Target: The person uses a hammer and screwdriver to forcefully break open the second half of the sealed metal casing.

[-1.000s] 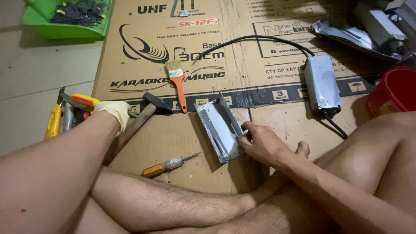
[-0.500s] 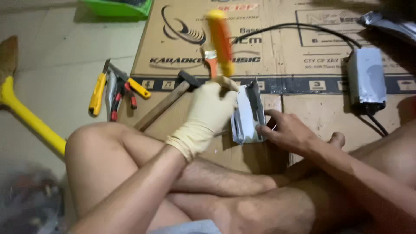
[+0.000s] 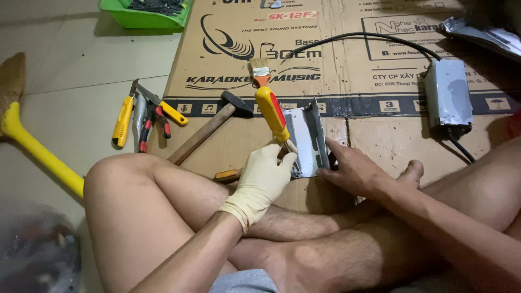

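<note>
On the cardboard sheet, the gloved left hand is clenching a yellow-and-red screwdriver, its tip touching the grey metal housing, while the bare right hand is pressing flat-fingered against the housing's near edge.

Cream glove on the fingers, yellow-and-red screwdriver, shiny silver metal bracket, brown printed cardboard, green tray way beyond.

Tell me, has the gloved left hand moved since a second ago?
Yes. The left hand left the hammer handle and came right to the metal bracket, now holding a yellow screwdriver.
</note>
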